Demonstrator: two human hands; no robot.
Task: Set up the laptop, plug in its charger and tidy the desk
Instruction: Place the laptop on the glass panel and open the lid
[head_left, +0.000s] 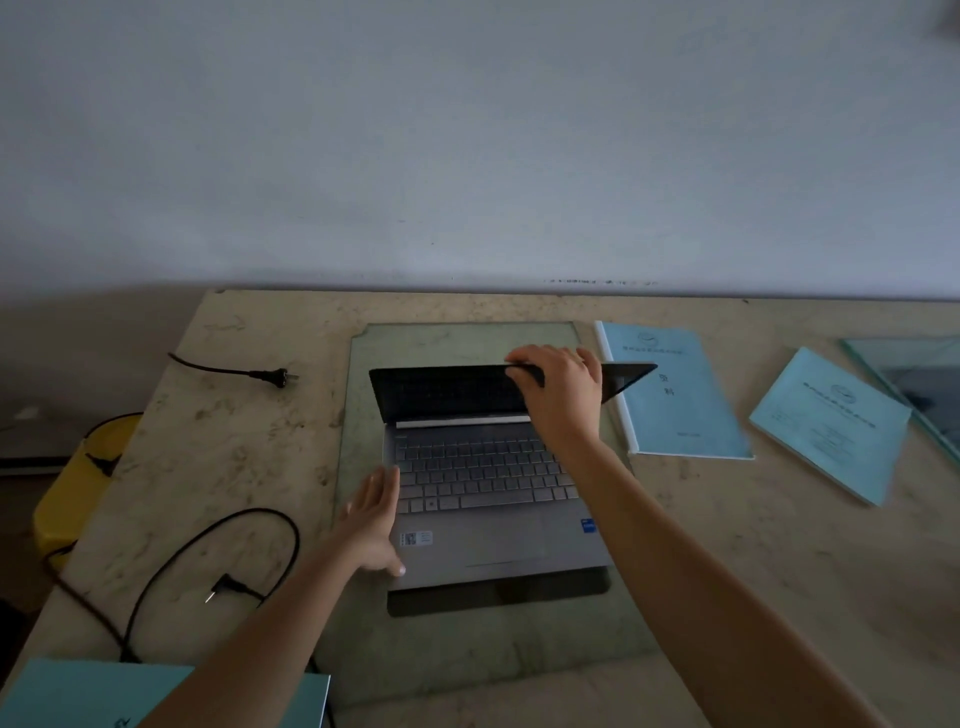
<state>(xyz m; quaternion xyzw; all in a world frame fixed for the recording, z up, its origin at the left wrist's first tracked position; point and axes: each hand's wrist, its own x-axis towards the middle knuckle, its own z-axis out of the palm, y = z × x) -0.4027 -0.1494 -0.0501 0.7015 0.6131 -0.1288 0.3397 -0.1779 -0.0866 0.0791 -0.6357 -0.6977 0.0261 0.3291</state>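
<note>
Okay, head view, only one we get. We see the laptop (488, 499) sitting mid-desk on a glass pane (358, 415), keyboard facing us, its lid (447, 389) partly raised and leaning towards us, screen dark.

The right hand (558, 387) holds the lid's top edge near its right end, fingers curled over the far side, thumb underneath. The left hand (371, 525) lies flat along the left edge of the laptop base, fingers straight and relaxed, thumb tip on the front-left corner of the palm rest; it grips nothing.

We note the charger's barrel connector (218, 587) lying loose on the desk (234, 441) left of the laptop, not touching it, with its black cable (280, 525) looping beside it. The wall plug (272, 375) lies farther back on the left, prongs pointing right.

One blue booklet (680, 405) lies just right of the laptop; the lid's right corner overlaps it in view. A second blue booklet (831, 431) lies farther right, tilted, near another glass pane (914, 374) at the frame edge. A third blue booklet (78, 696) sits at bottom left, under the left forearm. A yellow object (67, 493) stands beside the desk's left side; we cannot tell what it is.
</note>
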